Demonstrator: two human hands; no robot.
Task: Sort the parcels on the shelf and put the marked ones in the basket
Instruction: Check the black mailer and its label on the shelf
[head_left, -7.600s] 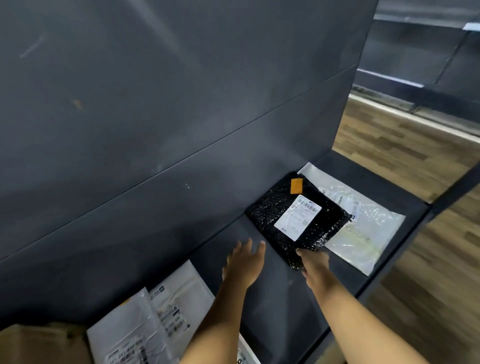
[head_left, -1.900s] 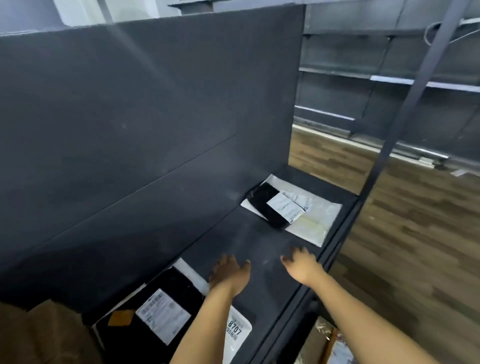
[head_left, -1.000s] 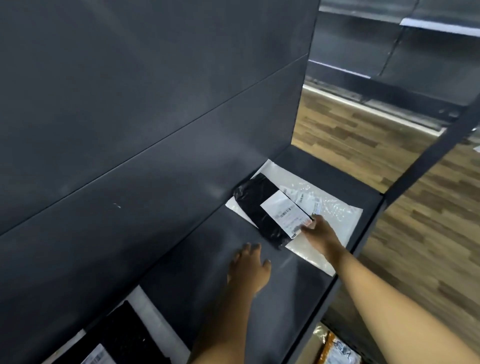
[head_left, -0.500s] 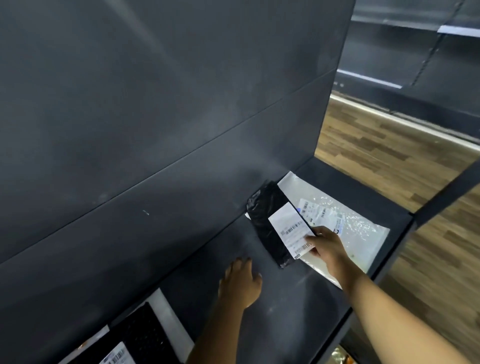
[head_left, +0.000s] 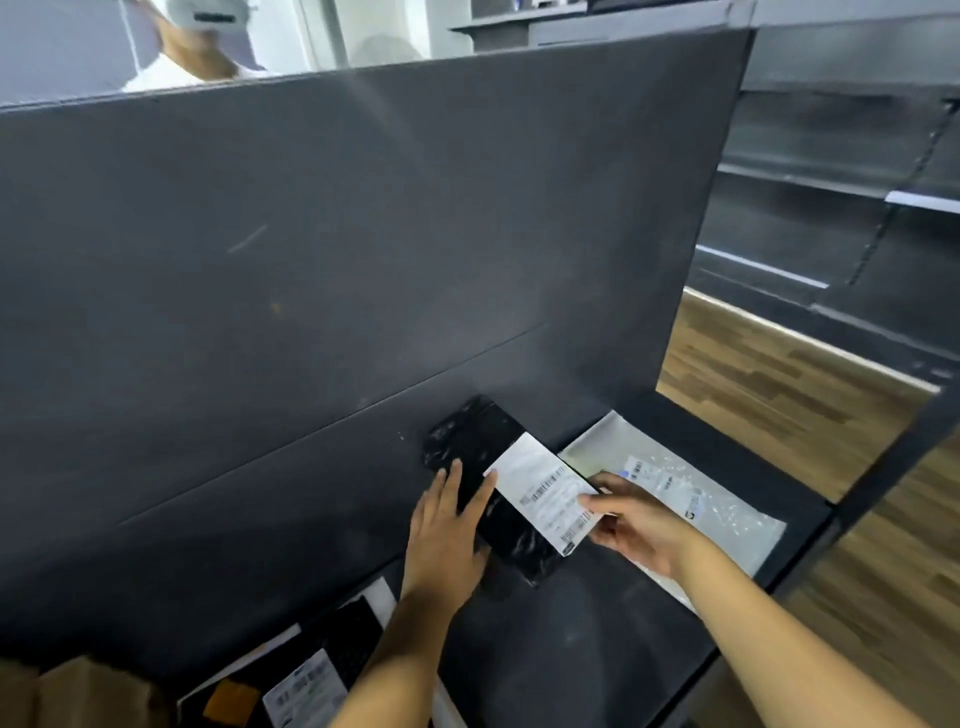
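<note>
A small black parcel with a white barcode label is lifted off the dark shelf, tilted up against the back panel. My right hand pinches its right edge at the label. My left hand lies with straight fingers against its left side. A clear plastic parcel with small labels lies flat on the shelf under and to the right of my right hand. At the lower left, a black parcel with an orange tag rests on a white one. No basket is in view.
The tall dark back panel stands behind the shelf. A brown cardboard box sits at the bottom left. Wooden floor and other dark shelving lie to the right. Another person shows above the panel.
My right hand has raised the small black parcel off the clear plastic one. My left hand moved up from the bare shelf onto the parcel's left side. The camera tilted upward.
</note>
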